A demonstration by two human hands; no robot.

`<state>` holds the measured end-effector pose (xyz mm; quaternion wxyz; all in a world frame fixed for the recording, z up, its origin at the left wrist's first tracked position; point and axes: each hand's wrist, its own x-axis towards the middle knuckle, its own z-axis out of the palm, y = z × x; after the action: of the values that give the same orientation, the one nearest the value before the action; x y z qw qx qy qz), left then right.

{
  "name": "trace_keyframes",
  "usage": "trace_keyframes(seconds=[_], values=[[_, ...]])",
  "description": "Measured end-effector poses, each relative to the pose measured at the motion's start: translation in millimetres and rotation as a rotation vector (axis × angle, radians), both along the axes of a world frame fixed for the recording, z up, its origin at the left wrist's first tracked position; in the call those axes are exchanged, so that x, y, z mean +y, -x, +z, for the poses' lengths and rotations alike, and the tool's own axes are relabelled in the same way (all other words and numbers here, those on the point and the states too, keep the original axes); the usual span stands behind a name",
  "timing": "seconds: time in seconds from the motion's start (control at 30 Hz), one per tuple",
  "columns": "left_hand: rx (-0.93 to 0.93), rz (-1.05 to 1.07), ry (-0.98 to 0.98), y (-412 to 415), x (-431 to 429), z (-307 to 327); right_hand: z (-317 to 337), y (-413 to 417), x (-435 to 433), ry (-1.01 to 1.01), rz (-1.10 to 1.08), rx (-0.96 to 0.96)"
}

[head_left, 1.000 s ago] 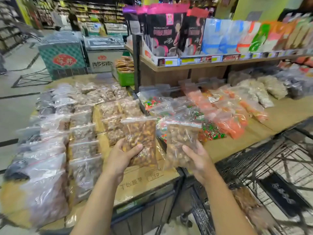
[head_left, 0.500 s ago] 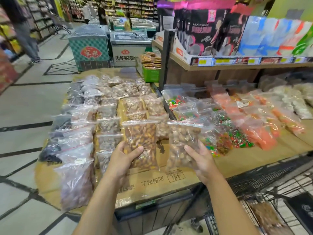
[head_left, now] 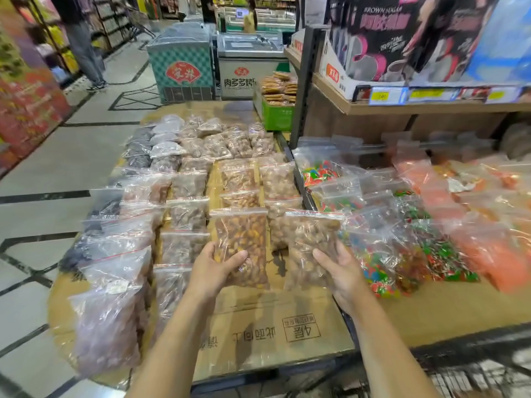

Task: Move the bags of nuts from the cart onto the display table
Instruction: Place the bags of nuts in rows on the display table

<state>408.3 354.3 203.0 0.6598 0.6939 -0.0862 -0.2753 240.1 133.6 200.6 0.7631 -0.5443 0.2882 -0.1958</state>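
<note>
Across the display table [head_left: 258, 334], rows of packed bags [head_left: 186, 214], bare only at 6 o'clock; cart [head_left: 471, 374] at 5 o'clock. Above that bare strip, just apart: amber nut bag [head_left: 241, 242], gripped low by the left hand [head_left: 212, 268], thumb curled over its front; paler nut bag [head_left: 310, 242], gripped likewise by the right hand [head_left: 342, 271]. Long axes both 12 to 6, zips at 12. Likely set-down straight below, equally near each hand

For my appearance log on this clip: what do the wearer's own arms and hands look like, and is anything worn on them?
The left hand and right hand are bare: no gloves, and no rings on the fingers that show. The left forearm and right forearm carry no sleeve, watch or band anywhere in view; any sleeve would start beyond the frame's edge.
</note>
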Motion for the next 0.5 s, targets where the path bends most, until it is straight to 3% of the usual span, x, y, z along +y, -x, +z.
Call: trace_keyframes(seconds=[0.5], values=[[0.161, 0.185, -0.056, -16.2, -39.7, -65.0, -65.3, -62.2, -47.8, -0.043, 0.113, 0.193]])
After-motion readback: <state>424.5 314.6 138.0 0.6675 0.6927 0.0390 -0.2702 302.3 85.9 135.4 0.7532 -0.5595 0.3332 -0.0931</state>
